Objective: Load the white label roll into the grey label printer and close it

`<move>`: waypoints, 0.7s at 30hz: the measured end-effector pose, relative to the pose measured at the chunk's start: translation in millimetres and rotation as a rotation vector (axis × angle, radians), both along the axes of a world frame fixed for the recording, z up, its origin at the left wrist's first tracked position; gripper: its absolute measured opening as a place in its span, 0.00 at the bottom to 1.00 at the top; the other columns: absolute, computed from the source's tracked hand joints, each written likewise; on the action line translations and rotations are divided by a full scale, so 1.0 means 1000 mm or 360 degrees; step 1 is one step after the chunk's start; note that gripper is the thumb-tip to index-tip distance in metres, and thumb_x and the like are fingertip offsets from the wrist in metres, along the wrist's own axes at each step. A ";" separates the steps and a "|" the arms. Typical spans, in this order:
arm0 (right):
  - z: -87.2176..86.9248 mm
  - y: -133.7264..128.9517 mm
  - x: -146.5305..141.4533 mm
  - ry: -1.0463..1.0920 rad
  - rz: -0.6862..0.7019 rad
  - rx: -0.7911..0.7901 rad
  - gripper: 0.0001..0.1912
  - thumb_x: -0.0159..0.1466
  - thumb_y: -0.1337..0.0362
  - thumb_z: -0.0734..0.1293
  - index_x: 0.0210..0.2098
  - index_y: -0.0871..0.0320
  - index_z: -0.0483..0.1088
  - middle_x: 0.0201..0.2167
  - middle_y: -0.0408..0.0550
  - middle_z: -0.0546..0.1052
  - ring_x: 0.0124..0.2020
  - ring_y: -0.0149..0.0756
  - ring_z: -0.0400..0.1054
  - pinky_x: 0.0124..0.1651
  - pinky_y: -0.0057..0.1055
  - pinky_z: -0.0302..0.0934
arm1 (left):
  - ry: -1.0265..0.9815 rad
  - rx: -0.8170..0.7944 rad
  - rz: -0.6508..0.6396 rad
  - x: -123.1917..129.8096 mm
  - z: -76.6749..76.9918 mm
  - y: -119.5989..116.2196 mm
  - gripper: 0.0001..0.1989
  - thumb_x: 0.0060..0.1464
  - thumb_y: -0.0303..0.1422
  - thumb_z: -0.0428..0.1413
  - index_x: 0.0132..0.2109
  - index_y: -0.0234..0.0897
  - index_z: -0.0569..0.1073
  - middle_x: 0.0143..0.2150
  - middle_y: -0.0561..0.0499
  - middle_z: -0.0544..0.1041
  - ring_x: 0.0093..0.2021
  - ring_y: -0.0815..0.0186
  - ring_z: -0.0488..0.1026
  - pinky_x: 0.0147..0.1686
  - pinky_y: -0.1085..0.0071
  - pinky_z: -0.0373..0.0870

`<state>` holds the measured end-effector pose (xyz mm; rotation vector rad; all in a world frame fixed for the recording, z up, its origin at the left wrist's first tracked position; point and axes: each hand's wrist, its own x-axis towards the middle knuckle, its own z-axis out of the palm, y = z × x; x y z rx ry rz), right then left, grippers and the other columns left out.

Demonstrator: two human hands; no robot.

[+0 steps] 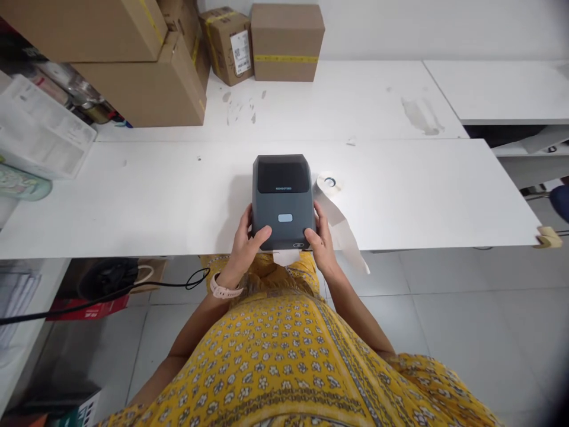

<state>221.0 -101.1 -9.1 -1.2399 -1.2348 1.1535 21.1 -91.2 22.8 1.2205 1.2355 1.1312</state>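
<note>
A dark grey label printer (pixel 283 204) with a glossy black window and a pale button is at the front edge of the white table. My left hand (pixel 248 242) grips its left side, thumb on top, and a pale watch strap circles that wrist. On the opposite side my right hand (pixel 320 240) holds it the same way. The undersides of my fingers are hidden. White label paper (pixel 287 257) sticks out of the printer's near end. Just right of the printer lies a label roll (pixel 329 182), its loose strip (pixel 349 240) hanging over the table edge.
Cardboard boxes (pixel 288 41) stand along the back and left of the white table (pixel 413 196). A clear plastic package (pixel 42 127) and a green bottle (pixel 24 182) sit at far left. A black cable (pixel 169 285) crosses below the table edge.
</note>
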 end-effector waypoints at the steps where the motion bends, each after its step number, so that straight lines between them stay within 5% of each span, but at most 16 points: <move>1: 0.000 -0.002 -0.001 -0.0028 -0.0006 -0.0008 0.44 0.68 0.38 0.62 0.75 0.44 0.41 0.75 0.54 0.55 0.74 0.52 0.54 0.72 0.57 0.57 | 0.0093 0.0064 0.0139 -0.002 -0.002 -0.008 0.32 0.59 0.46 0.61 0.66 0.44 0.63 0.69 0.41 0.66 0.67 0.52 0.66 0.63 0.55 0.67; 4: -0.002 -0.008 -0.004 -0.0074 -0.0020 -0.0028 0.41 0.71 0.39 0.57 0.76 0.43 0.38 0.78 0.50 0.48 0.78 0.49 0.45 0.75 0.58 0.50 | 0.0279 0.0196 0.0639 -0.009 -0.009 -0.038 0.15 0.61 0.45 0.58 0.47 0.41 0.73 0.46 0.48 0.76 0.45 0.62 0.73 0.46 0.65 0.71; 5: -0.003 -0.009 -0.004 -0.0075 -0.0029 -0.0014 0.40 0.71 0.39 0.57 0.76 0.43 0.39 0.78 0.49 0.47 0.78 0.48 0.43 0.76 0.58 0.48 | 0.0258 0.0121 0.0563 -0.011 -0.011 -0.047 0.13 0.62 0.45 0.56 0.38 0.39 0.73 0.35 0.51 0.73 0.36 0.65 0.71 0.38 0.68 0.69; 7: -0.006 -0.009 -0.004 -0.0076 -0.0048 0.0031 0.40 0.70 0.39 0.57 0.75 0.43 0.43 0.78 0.47 0.47 0.78 0.48 0.41 0.77 0.57 0.45 | 0.0124 -0.0170 0.0091 -0.011 -0.014 -0.059 0.20 0.63 0.45 0.54 0.27 0.38 0.69 0.24 0.55 0.65 0.25 0.70 0.62 0.28 0.71 0.60; 9: -0.007 -0.008 -0.004 -0.0089 -0.0067 0.0069 0.39 0.70 0.39 0.58 0.75 0.43 0.45 0.78 0.46 0.49 0.78 0.48 0.42 0.77 0.56 0.44 | -0.0090 -0.0494 -0.0469 -0.005 -0.013 -0.062 0.23 0.63 0.48 0.52 0.26 0.37 0.70 0.20 0.56 0.62 0.21 0.72 0.56 0.24 0.71 0.52; 11: -0.007 -0.007 -0.004 -0.0091 -0.0066 0.0084 0.38 0.70 0.40 0.58 0.74 0.43 0.47 0.77 0.47 0.51 0.77 0.49 0.44 0.77 0.57 0.45 | -0.0284 -0.0689 -0.0763 0.007 -0.010 -0.058 0.24 0.63 0.50 0.50 0.29 0.36 0.73 0.19 0.57 0.61 0.20 0.73 0.54 0.23 0.72 0.49; 21: -0.010 -0.004 -0.004 0.0002 -0.0090 0.0148 0.39 0.68 0.38 0.61 0.72 0.46 0.53 0.74 0.51 0.58 0.74 0.50 0.53 0.74 0.55 0.52 | -0.0364 -0.0693 -0.0617 0.040 -0.009 -0.041 0.23 0.63 0.50 0.50 0.29 0.37 0.69 0.16 0.60 0.57 0.18 0.73 0.50 0.23 0.71 0.47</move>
